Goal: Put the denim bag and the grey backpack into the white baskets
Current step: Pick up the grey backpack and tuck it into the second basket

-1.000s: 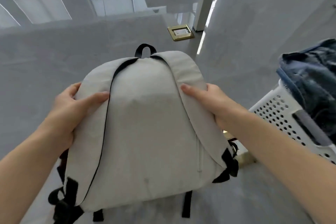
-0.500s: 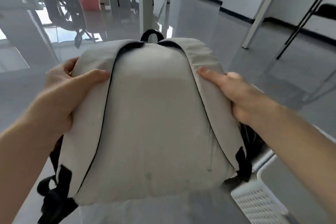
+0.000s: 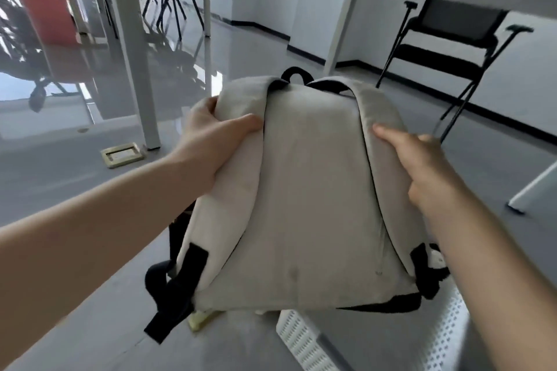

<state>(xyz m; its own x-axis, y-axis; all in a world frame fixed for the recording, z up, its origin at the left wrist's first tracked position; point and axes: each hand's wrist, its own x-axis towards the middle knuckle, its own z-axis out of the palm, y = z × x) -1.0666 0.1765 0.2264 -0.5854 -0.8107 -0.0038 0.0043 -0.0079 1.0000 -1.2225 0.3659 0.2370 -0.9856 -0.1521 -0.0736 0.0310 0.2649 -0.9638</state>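
The grey backpack (image 3: 310, 196) hangs in the air in front of me, its back panel and black-edged straps facing me. My left hand (image 3: 211, 138) grips its left shoulder strap near the top. My right hand (image 3: 422, 166) holds the right side, thumb on the strap. Below the backpack's bottom edge a white perforated basket (image 3: 304, 340) stands on the floor, only partly visible. The denim bag is out of view.
A white table leg (image 3: 135, 69) stands to the left with a brass floor socket (image 3: 122, 154) beside it. A black folding chair (image 3: 452, 48) is at the back right under a white tabletop. Office chairs stand at the far left.
My view has swung to the right and the backpack has moved with it, over the white basket. The denim bag and its basket have left the view. Both hands keep their hold.
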